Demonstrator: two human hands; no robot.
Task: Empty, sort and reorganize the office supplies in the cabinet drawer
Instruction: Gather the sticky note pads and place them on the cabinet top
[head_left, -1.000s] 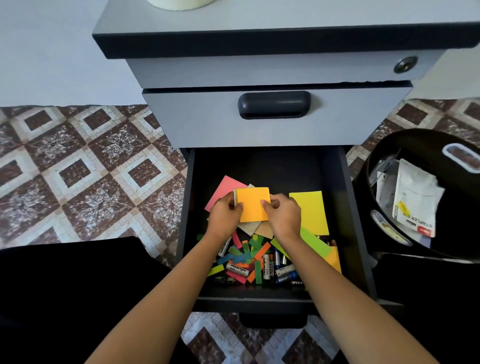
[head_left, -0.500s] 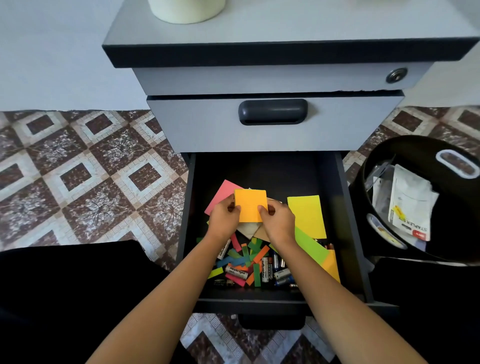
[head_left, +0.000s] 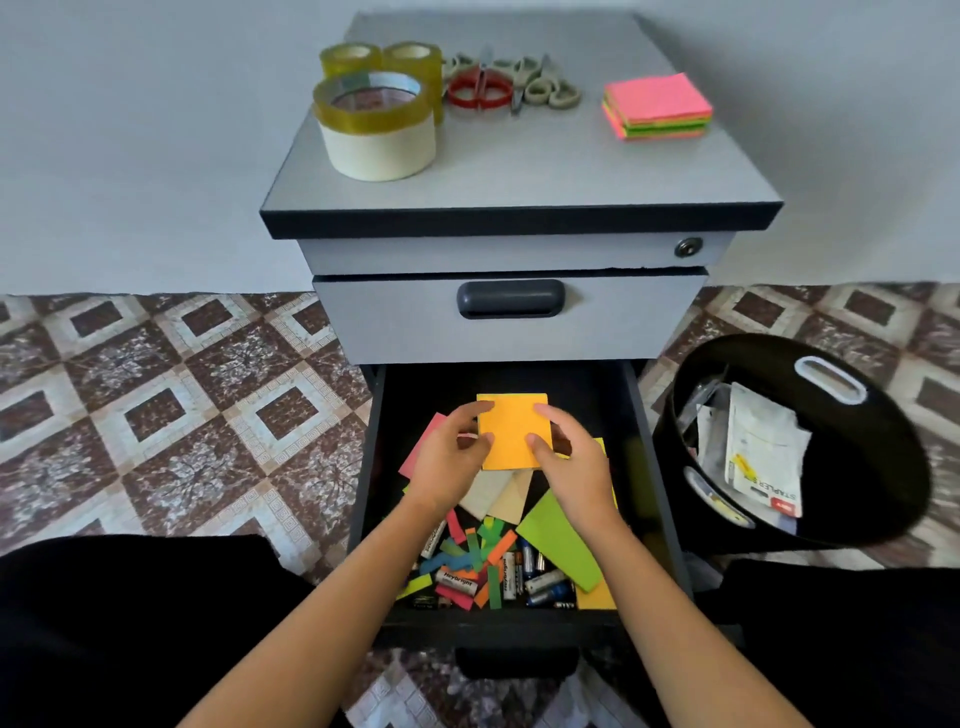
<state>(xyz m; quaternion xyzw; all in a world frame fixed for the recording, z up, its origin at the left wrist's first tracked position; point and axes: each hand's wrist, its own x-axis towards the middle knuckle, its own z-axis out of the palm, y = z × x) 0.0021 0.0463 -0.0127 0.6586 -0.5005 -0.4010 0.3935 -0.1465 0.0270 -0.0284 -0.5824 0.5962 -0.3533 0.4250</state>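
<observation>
- Left hand (head_left: 449, 457) and right hand (head_left: 571, 462) are both clamped on the orange pad (head_left: 511, 431). Left pinches its left edge, right its right edge, thumbs on the top face.
- The pad sits between the hands over the middle of the open drawer (head_left: 370, 467). It is square, matte paper, several sheets thick.
- Hidden: the fingers under the pad. Can't tell if the pad touches anything below.
- The pink note (head_left: 425, 447) is half covered by the left hand. A yellow sheet (head_left: 600, 447) shows only as a sliver behind the right hand.
- Just below the hands are beige notes (head_left: 496, 493), flat and overlapping, and a green sheet (head_left: 561, 543) lying diagonal under the right wrist.
- At the drawer front, thin coloured paper strips (head_left: 478, 545) are mixed with cylindrical batteries (head_left: 540, 577). Most labels are too small to read.
- The cabinet (head_left: 519, 171) is grey laminate with dark edging.
- On its top are tape rolls (head_left: 376, 130), scissors (head_left: 493, 85) and a neon note stack (head_left: 657, 106).
- The black round bin (head_left: 883, 467) to the right holds white packets (head_left: 763, 457), one marked STAPLER.
- The floor (head_left: 156, 415) is patterned diamond tile.
</observation>
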